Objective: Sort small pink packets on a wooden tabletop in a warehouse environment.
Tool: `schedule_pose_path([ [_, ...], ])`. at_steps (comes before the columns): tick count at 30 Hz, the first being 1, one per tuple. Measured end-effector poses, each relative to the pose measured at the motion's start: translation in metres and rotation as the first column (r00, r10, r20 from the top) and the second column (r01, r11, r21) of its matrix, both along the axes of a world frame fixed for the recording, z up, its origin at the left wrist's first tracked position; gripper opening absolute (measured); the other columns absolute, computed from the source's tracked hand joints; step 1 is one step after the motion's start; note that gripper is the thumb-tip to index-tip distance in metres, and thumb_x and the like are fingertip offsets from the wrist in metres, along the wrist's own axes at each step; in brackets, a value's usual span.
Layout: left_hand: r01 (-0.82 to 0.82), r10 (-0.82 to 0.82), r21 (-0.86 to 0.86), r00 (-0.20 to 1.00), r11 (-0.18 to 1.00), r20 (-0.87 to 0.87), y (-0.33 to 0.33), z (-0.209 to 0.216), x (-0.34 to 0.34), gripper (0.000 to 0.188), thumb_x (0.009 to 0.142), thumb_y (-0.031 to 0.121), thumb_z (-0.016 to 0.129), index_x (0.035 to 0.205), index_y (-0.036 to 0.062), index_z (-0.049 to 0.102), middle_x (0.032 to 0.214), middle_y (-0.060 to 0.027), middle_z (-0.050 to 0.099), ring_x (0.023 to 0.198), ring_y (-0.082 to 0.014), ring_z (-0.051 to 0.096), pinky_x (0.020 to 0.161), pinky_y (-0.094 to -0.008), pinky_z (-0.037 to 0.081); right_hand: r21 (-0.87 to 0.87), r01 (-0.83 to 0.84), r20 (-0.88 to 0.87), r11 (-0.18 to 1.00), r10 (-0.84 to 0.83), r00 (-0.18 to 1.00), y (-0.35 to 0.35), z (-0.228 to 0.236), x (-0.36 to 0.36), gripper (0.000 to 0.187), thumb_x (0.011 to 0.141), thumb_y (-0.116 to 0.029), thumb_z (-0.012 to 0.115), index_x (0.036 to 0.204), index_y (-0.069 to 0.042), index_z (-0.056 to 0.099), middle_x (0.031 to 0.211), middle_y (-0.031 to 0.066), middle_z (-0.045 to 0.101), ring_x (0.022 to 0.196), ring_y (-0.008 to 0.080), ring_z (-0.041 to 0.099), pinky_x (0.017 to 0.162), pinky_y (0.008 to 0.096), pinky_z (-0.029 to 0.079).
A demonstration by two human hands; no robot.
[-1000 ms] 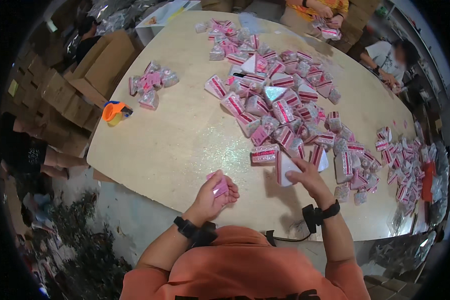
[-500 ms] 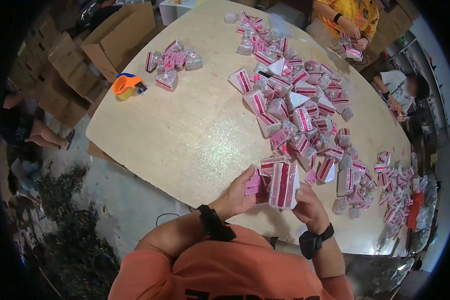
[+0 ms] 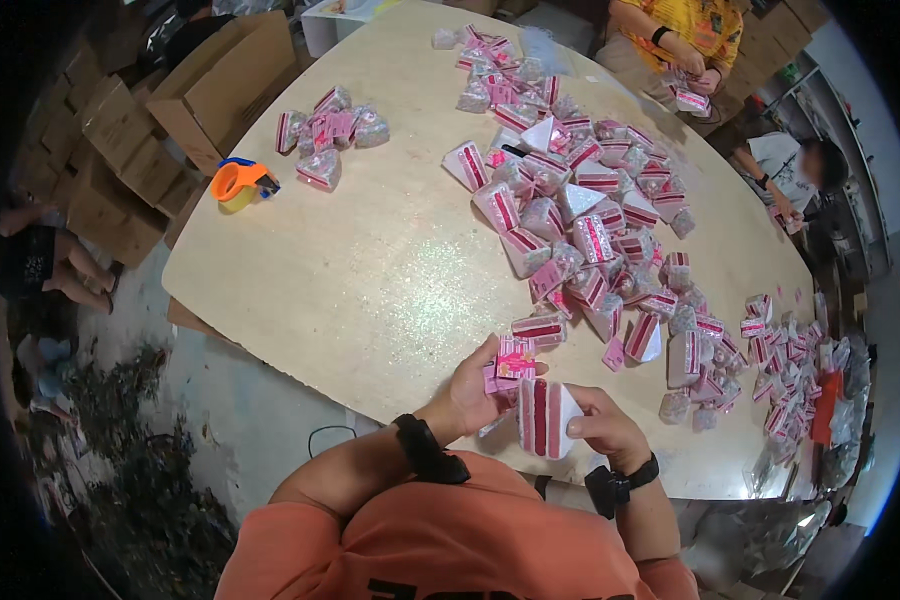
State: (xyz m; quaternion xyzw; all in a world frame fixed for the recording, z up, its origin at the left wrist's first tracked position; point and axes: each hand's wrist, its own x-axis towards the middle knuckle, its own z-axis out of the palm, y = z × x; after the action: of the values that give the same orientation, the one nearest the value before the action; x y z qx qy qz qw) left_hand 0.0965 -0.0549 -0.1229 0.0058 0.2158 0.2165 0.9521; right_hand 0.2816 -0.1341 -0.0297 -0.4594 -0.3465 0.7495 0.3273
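Observation:
My right hand (image 3: 610, 430) holds a toy cake slice (image 3: 542, 420), a wedge with white sides and pink and dark red layers. The thumb presses on its white side, just above the table's near edge. Close beside it, my left hand (image 3: 467, 388) is closed around pink printed cards (image 3: 514, 358), its thumb along their edge. How many cards there are I cannot tell. Another cake slice (image 3: 539, 329) lies on the table just beyond the cards. Past it spreads a big heap of wrapped cake slices (image 3: 592, 238), some with pink cards.
An orange tape dispenser (image 3: 238, 183) sits at the table's left edge, near a small group of wrapped slices (image 3: 320, 168). More slices (image 3: 782, 360) are piled at the right. A co-worker in yellow (image 3: 685, 50) handles a slice across the table. Cardboard boxes (image 3: 225, 85) stand at left.
My right hand has drawn the cake slice nearer to me and slightly left. The cards in my left hand now show a brighter printed face. The whole view has shifted a little.

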Motion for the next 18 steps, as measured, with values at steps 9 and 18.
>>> schedule_pose_path([
  [9,-0.032,0.029,0.193,0.999,0.981,0.018,0.000,0.007,-0.003,0.052,0.097,0.047,0.028,0.117,0.0029,0.047,0.101,-0.0167,0.060,0.093,-0.0271,0.060,0.081,-0.0395,0.048,0.191,-0.209,0.266,0.959,0.154,0.952,0.008,-0.001,0.011,0.058,0.078,-0.038,0.068,0.120,0.000,0.056,0.114,0.0087,0.060,0.108,0.0166,0.053,0.094,0.0307,0.039],
  [18,0.130,-0.013,0.637,0.983,0.760,-0.186,-0.004,0.028,-0.004,0.053,0.095,0.048,0.038,0.121,0.0034,0.050,0.101,-0.0097,0.063,0.088,-0.0146,0.061,0.075,-0.0274,0.049,0.560,0.147,0.447,0.815,-0.447,0.775,0.031,-0.016,-0.018,0.013,0.082,-0.002,0.062,0.095,0.000,0.061,0.091,0.0061,0.059,0.076,0.0114,0.056,0.067,0.0244,0.045],
])
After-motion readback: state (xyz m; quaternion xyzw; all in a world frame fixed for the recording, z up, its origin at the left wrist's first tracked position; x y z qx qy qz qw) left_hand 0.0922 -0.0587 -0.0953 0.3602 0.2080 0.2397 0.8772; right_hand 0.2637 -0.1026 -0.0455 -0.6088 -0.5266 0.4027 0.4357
